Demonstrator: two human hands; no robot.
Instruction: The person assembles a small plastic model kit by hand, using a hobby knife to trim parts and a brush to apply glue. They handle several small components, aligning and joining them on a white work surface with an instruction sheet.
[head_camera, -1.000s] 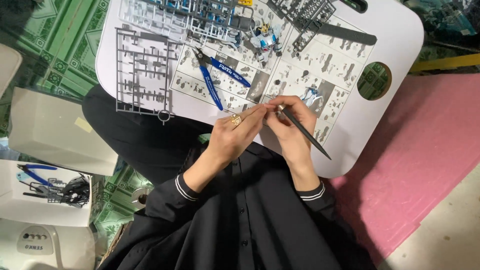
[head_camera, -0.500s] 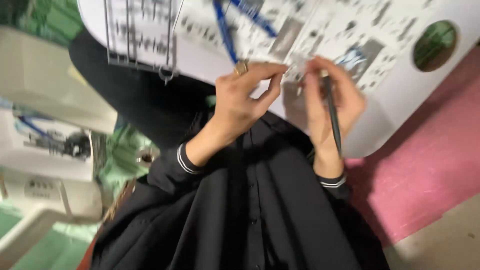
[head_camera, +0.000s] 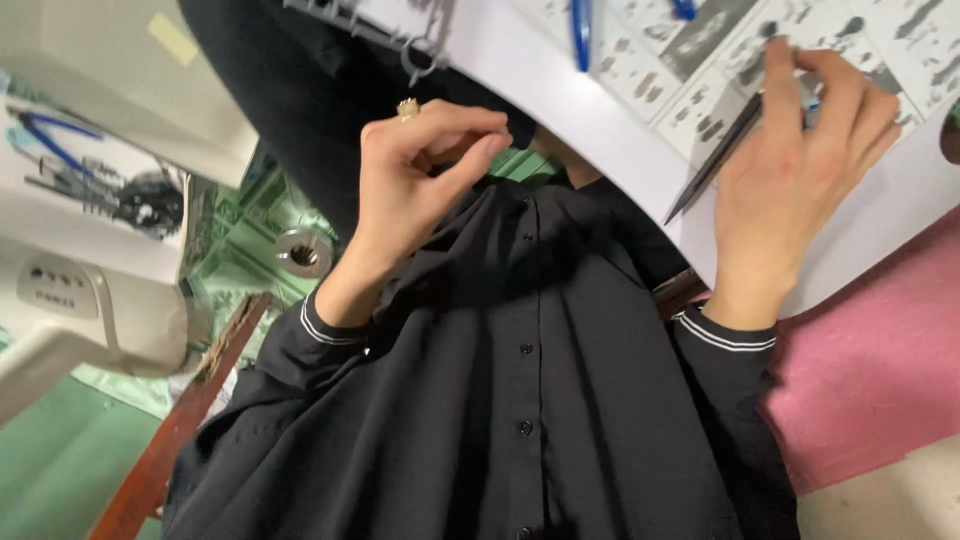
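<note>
While the left hand (head_camera: 425, 165) hovers above the dark shirt (head_camera: 520, 400) with fingertips pinched together, whether on anything I cannot tell, the right hand (head_camera: 800, 150) grips a dark slim tool (head_camera: 715, 160) over the white tray (head_camera: 600, 110). Its long axis slants near-left toward the left hand, tip near the tray's edge.
</note>
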